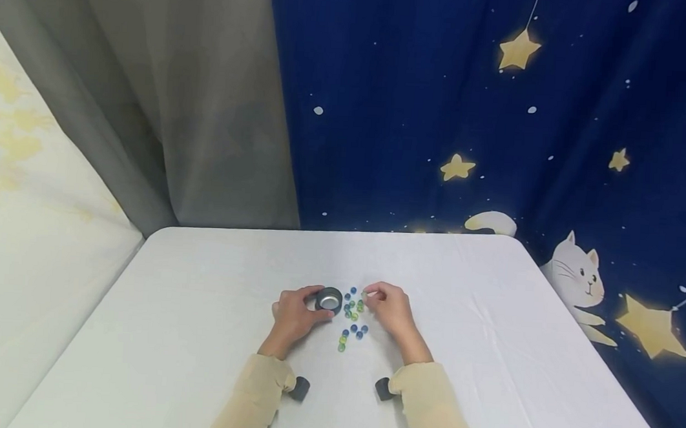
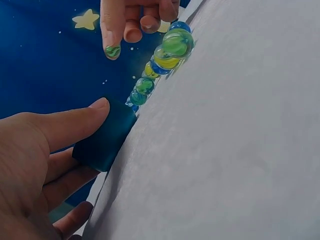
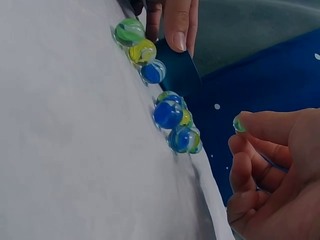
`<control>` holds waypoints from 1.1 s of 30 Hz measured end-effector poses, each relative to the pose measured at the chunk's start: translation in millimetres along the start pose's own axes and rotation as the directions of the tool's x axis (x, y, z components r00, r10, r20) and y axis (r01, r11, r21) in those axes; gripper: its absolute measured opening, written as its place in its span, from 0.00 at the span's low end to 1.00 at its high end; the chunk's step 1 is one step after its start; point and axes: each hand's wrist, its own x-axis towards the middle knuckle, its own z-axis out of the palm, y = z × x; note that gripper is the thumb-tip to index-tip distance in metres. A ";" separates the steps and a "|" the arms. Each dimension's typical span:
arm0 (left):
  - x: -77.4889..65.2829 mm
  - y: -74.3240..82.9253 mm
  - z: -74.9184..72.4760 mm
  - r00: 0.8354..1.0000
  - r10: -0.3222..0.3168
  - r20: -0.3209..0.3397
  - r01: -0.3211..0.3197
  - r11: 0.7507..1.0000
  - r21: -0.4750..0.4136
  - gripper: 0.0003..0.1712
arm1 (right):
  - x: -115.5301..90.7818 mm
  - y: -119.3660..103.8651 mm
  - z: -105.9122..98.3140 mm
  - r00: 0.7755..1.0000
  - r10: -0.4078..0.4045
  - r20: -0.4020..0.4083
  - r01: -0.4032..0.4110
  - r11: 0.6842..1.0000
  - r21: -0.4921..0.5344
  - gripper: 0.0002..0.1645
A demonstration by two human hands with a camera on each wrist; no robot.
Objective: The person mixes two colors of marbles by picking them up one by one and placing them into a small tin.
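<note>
My left hand (image 1: 296, 313) grips a small dark teal cup (image 2: 106, 136) around its side, with the thumb on the near side. In the head view the cup's open top shows a silvery inside, and it stands on the white table. My right hand (image 1: 392, 307) pinches a green swirled glass marble (image 3: 239, 124) between thumb and fingertips, raised above the tabletop. Between the hands lie several blue, green and yellow marbles (image 1: 354, 317), loosely grouped just right of the cup. Closer to my body sit more of them, including a blue marble (image 1: 365, 329) and a green marble (image 1: 341, 348).
The white table (image 1: 195, 361) stretches out on every side of the hands. Behind it hang a grey curtain (image 1: 226, 104) and a dark blue curtain (image 1: 395, 113) with stars. Black wrist cameras sit on both sleeves, one of them a black block (image 1: 384, 389) at the right wrist.
</note>
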 end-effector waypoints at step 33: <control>3.7 0.2 -0.6 0.999 0.001 0.050 -0.003 0.999 0.033 0.33 | -5.9 -15.4 23.2 0.989 -0.141 0.030 0.138 0.986 0.099 0.10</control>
